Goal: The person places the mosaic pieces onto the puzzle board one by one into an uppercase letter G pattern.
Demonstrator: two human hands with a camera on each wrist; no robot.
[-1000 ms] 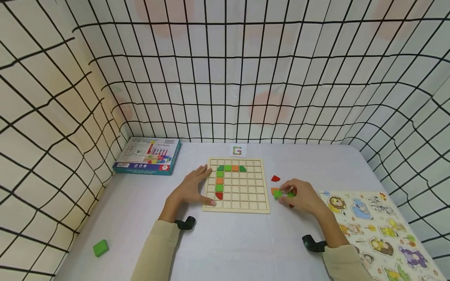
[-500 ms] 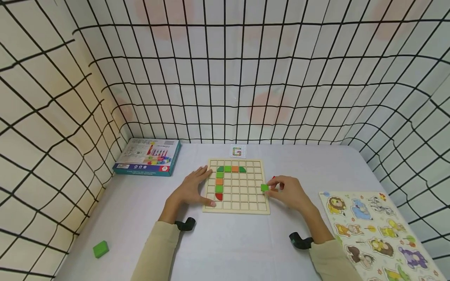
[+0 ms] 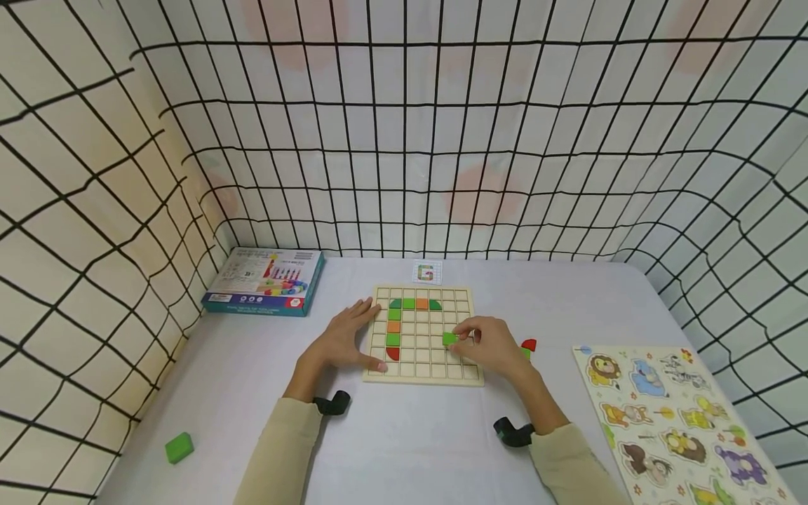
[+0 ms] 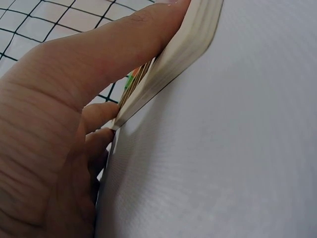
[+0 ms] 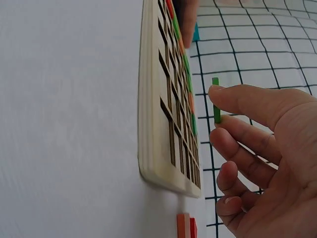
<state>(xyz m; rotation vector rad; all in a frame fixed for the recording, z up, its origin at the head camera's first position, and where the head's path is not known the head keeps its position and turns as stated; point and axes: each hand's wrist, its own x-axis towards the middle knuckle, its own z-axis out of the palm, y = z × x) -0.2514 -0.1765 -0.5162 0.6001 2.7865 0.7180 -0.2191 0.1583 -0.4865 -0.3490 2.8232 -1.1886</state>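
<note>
A wooden grid board (image 3: 416,354) lies flat in the middle of the table. Green and orange square tiles and quarter-round tiles fill part of its top row and left column, ending in a red quarter-round (image 3: 393,353). My left hand (image 3: 341,337) rests at the board's left edge, fingers spread, thumb (image 4: 138,29) over the near corner. Between thumb and forefinger, my right hand (image 3: 489,344) pinches a green square tile (image 3: 449,339) above the right half of the board. The right wrist view shows that tile (image 5: 216,99) edge-on, clear of the grid.
Loose red tiles (image 3: 529,344) and a green one lie right of the board, partly behind my right hand. A pattern card (image 3: 427,272) is behind the board. Around are a box (image 3: 265,280), a green block (image 3: 179,447) and an animal puzzle (image 3: 684,435).
My right hand has lifted a green square tile from the loose pieces and carried it left over the board. The left hand has stayed at the board's edge.
</note>
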